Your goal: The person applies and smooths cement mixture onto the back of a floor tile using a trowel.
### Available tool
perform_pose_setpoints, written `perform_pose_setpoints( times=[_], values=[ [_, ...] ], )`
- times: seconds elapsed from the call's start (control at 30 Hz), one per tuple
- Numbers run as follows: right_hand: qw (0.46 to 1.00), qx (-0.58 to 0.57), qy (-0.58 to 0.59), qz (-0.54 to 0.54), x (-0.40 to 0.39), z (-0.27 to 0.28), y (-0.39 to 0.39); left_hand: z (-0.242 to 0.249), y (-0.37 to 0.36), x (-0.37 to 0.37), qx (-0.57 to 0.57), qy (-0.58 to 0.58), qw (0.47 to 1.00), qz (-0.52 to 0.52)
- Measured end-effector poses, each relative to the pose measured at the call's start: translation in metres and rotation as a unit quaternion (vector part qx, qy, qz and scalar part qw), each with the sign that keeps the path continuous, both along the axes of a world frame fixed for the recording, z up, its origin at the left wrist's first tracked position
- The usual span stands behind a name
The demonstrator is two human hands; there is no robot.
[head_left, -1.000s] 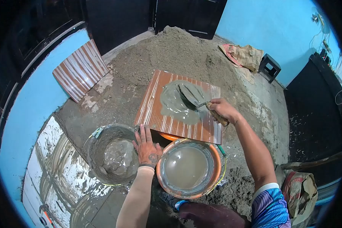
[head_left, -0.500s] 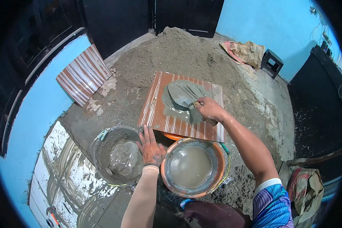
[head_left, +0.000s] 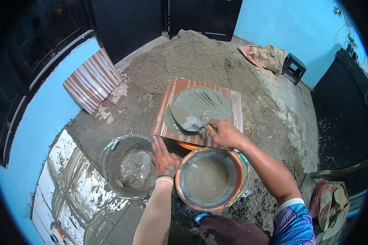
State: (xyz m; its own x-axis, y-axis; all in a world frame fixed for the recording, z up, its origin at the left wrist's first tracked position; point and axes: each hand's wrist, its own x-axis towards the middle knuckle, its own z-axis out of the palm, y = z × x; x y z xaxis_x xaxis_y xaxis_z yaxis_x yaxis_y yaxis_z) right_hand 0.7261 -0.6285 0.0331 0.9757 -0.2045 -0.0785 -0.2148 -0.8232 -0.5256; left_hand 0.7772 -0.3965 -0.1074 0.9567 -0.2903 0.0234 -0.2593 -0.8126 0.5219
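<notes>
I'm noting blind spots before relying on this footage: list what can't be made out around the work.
All in the head view:
Trowel handle: mostly hidden by the right hand.
Orange object under the tile: mostly covered by it.
Front orange bucket: bottom hidden by cloudy liquid.
Left hand: contact with the tile's edge too small to judge.
Red-handled tool: lower end cut off by the bottom edge.

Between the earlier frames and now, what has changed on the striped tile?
The right hand has drawn the trowel toward the person and somewhat left, to the near part of the grey mix. The mix now spreads wider, reaching further toward the left edge of the tile. Nothing was picked up or let go. The left hand stays at the tile's near left corner.
</notes>
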Motion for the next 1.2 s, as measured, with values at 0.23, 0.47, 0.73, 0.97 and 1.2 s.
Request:
perform_pose_setpoints(
  times=[0.23, 0.47, 0.73, 0.97, 1.2],
  values=[
    [0.997, -0.053, -0.05, 0.008, -0.02, -0.002, 0.002, 0.0, 0.0, 0.0, 0.016, 0.002, 1.0, -0.005],
    [0.999, -0.002, -0.023, 0.039, -0.02, -0.007, 0.021, 0.0, -0.002, 0.001, 0.012, -0.003, 1.0, 0.0],
    [0.998, -0.015, -0.014, 0.061, -0.012, 0.005, 0.029, -0.002, -0.001, 0.002, -0.006, -0.005, 1.0, -0.003],
    [0.998, 0.039, -0.03, -0.046, -0.02, -0.011, -0.019, -0.004, -0.002, 0.003, -0.011, 0.0, 1.0, -0.002],
    [0.998, 0.069, -0.001, -0.009, -0.004, -0.017, 0.001, -0.01, -0.001, 0.005, -0.022, -0.005, 1.0, -0.004]
  ],
)
